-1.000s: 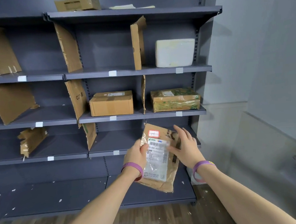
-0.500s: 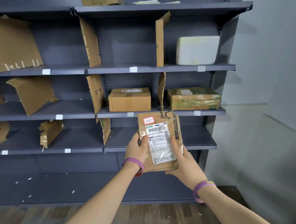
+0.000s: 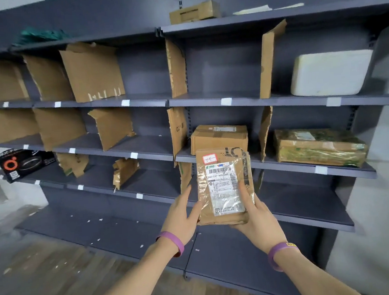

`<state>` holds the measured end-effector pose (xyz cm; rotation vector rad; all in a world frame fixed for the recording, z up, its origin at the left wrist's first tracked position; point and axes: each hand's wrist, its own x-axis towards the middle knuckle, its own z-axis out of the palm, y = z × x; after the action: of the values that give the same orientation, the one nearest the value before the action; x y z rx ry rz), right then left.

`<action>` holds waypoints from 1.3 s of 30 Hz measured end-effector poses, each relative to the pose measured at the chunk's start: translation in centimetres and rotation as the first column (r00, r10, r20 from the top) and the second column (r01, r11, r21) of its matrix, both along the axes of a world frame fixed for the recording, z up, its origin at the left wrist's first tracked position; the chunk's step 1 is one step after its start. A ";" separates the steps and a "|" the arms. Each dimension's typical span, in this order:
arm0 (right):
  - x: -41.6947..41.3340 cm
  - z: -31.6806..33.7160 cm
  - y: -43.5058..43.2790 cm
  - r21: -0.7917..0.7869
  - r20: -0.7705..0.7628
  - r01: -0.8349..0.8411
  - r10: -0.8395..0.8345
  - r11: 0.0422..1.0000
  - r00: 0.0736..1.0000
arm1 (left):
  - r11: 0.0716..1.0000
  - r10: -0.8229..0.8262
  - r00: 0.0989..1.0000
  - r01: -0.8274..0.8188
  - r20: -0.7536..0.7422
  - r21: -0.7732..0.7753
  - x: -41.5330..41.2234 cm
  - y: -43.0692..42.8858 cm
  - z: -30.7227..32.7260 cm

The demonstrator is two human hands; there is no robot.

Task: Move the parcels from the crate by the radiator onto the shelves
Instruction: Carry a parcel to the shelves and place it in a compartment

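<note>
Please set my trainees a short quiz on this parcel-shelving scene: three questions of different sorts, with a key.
1. True or false: the label on the flat parcel faces away from the camera.
2. Which thing stands one level above the green-taped parcel? A. white foam box B. black box C. brown carton
3. Fill in: the ___ hand grips the flat parcel at its lower end, thumb on the front.

Key
1. False: the label faces the camera.
2. A
3. The right hand.
</note>
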<state>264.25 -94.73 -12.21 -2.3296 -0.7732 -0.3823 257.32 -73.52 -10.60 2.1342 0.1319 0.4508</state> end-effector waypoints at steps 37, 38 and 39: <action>3.3 -1.2 47.9 0.080 -0.125 -0.074 0.084 0.994 0.989 | 0.894 0.348 0.928 -0.285 -0.135 0.346 -1.3 43.3 -2.6; 3.9 -1.0 49.0 0.079 -0.127 -0.075 0.084 0.994 0.988 | 0.892 0.345 0.930 -0.281 -0.130 0.354 -0.8 44.4 -2.5; 4.5 -0.9 50.2 0.082 -0.128 -0.078 0.088 0.994 0.988 | 0.891 0.343 0.931 -0.281 -0.121 0.357 -0.2 45.4 -2.3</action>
<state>268.75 -44.55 -13.07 -2.2181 -0.7745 -0.2155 257.11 -28.11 -12.86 2.5009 0.5473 0.4914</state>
